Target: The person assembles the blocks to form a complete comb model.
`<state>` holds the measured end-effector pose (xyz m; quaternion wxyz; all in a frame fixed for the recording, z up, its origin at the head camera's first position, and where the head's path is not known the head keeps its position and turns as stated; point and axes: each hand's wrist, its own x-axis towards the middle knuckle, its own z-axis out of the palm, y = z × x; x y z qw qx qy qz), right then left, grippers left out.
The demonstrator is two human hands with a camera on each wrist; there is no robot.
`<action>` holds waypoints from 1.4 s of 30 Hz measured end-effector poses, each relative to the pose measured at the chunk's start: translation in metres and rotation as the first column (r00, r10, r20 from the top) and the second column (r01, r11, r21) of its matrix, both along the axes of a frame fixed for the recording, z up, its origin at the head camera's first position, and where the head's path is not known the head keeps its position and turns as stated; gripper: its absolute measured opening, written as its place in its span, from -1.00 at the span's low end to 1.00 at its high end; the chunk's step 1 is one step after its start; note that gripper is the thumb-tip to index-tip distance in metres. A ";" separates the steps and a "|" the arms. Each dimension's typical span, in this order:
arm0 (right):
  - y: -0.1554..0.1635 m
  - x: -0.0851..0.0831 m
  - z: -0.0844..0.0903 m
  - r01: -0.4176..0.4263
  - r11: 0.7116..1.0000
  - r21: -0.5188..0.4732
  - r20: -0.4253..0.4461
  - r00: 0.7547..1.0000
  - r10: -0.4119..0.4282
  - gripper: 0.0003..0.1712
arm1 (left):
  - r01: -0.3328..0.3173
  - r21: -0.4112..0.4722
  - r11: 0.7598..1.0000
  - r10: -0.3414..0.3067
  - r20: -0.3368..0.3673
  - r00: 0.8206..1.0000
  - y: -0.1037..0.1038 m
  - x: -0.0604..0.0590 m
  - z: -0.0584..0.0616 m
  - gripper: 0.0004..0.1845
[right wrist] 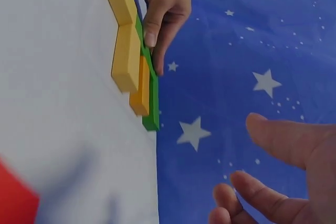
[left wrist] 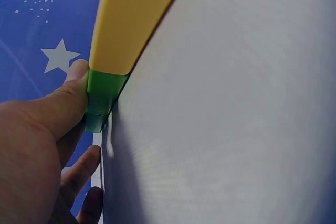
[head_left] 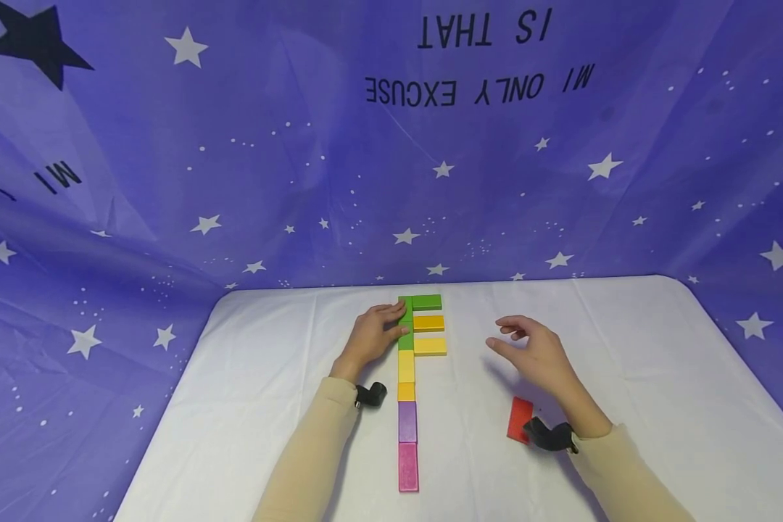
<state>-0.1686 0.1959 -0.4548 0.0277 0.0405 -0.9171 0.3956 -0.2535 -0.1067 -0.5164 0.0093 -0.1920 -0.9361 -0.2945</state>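
**So, block figure mostly laid out, one red piece still off to the side**

Basically what's down so far is a long column of flat blocks (head_left: 407,391) running from just below centre of the frame toward the bottom: green at the top, then yellow, orange, purple and pink at the near end. Three short bars branch off to the right near the top: a green bar (head_left: 427,302), an orange bar (head_left: 428,323) and a yellow bar (head_left: 430,346), stacked like rungs with small gaps between them. I'd guess it's well along.

Left over: a red block (head_left: 519,419) lying alone in the lower right, apart from the column, slightly tilted.

The column's long axis runs top-to-bottom in the frame; the bars lie across it, pointing right.

The left hand (head_left: 372,335) rests against the green top of the column, fingers mostly straight, thumb pressing its side. The right hand (head_left: 535,351) hovers relaxed, holding nothing, right of the bars and above the red block.
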 end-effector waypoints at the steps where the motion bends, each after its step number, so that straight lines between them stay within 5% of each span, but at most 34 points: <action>1: 0.004 0.003 0.001 0.000 1.000 0.003 -0.005 1.000 0.000 -0.46 | 0.001 0.003 1.000 -0.001 -0.001 1.000 0.000 0.000 0.000 -0.46; 13: 0.038 0.032 -0.006 -0.068 0.997 0.040 -0.059 0.996 0.070 -0.50 | 0.008 0.012 1.000 -0.008 -0.024 1.000 -0.001 0.000 -0.002 -0.46; 22: 0.049 0.048 -0.025 -0.207 0.978 0.031 -0.122 0.970 0.209 -0.45 | 0.008 0.003 1.000 -0.007 -0.030 1.000 -0.002 0.000 -0.002 -0.45; 32: 0.056 0.065 -0.039 -0.275 0.961 0.030 -0.021 0.961 0.276 -0.32 | 0.018 -0.003 1.000 -0.018 -0.046 0.999 -0.003 -0.003 -0.003 -0.46; 42: 0.057 0.076 -0.051 -0.338 0.928 0.158 0.000 0.939 0.343 -0.15 | 0.028 0.016 0.999 -0.027 -0.043 0.999 -0.002 0.000 -0.001 -0.47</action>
